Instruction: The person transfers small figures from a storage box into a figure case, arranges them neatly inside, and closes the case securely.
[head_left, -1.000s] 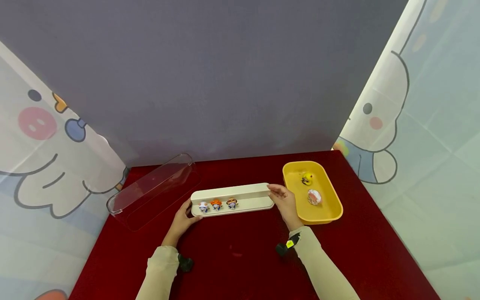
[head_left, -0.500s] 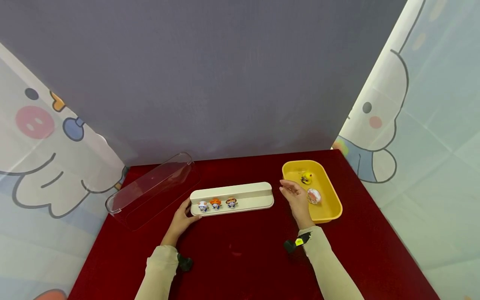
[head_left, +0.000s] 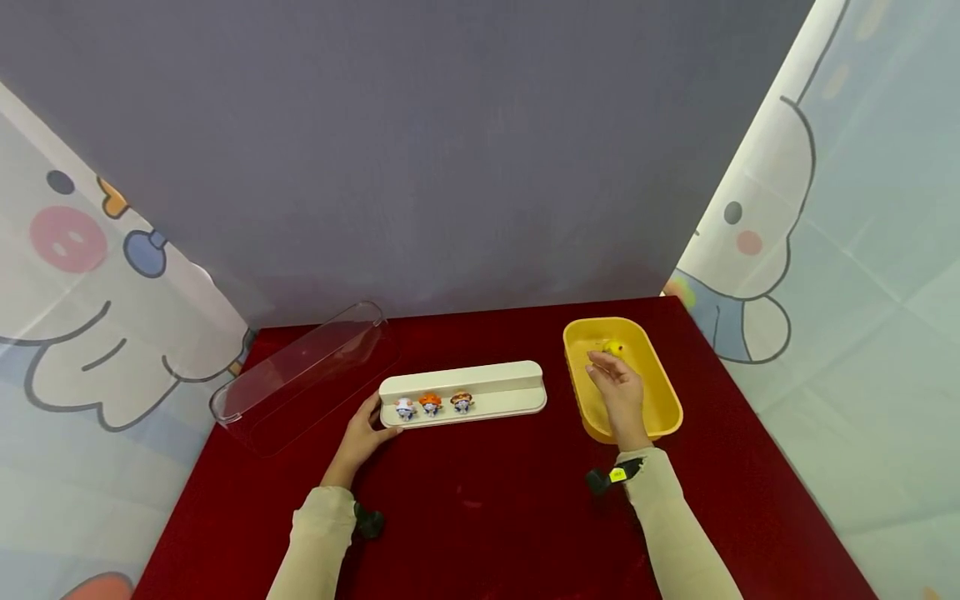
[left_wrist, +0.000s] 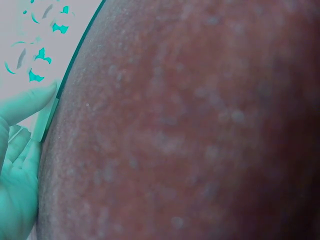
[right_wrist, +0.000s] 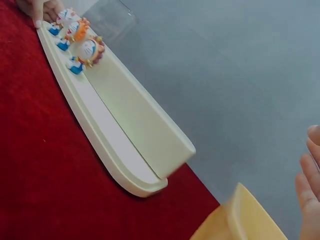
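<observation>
A long cream two-step display stand [head_left: 510, 400] lies on the red table. Three small blue-and-white figurines stand along its left part: one with a white top [head_left: 406, 408], one orange-topped [head_left: 431, 404], one brown-topped [head_left: 461, 402]. My left hand [head_left: 362, 435] holds the stand's left end, thumb at the front edge, as the left wrist view [left_wrist: 22, 105] also has it. My right hand [head_left: 621, 396] hovers over the yellow tray [head_left: 663, 408], fingers loosely bent with nothing seen between them. Inside the tray, a yellow figurine [head_left: 613, 347] shows just past the fingertips; a white-and-pink one is hidden by the hand.
At the left, a clear plastic cover [head_left: 300, 379] lies slanted on the red table [head_left: 465, 508]. Behind the table rises a grey wall [head_left: 480, 167], with cartoon-printed sheets on the left [head_left: 75, 333] and right [head_left: 847, 292].
My right hand has left the right end of the display stand and moved right, over the yellow tray. My left hand has stayed at the stand's left end.
</observation>
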